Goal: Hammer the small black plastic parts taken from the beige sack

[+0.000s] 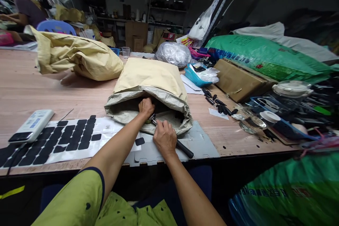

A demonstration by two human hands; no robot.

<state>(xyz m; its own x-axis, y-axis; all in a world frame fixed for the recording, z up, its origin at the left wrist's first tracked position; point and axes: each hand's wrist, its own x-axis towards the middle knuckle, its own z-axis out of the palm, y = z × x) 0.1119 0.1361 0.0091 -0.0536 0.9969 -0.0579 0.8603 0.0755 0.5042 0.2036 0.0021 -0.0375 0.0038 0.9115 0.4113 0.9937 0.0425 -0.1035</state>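
A cream paper-faced sack (152, 74) lies on the table with its grey woven mouth turned toward me and gaping. My left hand (146, 106) reaches into that mouth, its fingers curled closed; what they hold, if anything, is hidden. At the sack's lower lip, my right hand (164, 137) is wrapped round a tool with a black handle (185, 149) and a shiny metal shaft (153, 118). The shaft points up to the left, close under my left wrist. Under the sack's front edge lies a grey sheet (203, 144).
Left are a white sheet of black rounded-square pads (72, 136), a white boxy device (31, 126) and another cream sack (82, 54). Right are small black parts (218, 104), a cardboard box (242, 81), clear containers and green bags (265, 56). A person sits far left.
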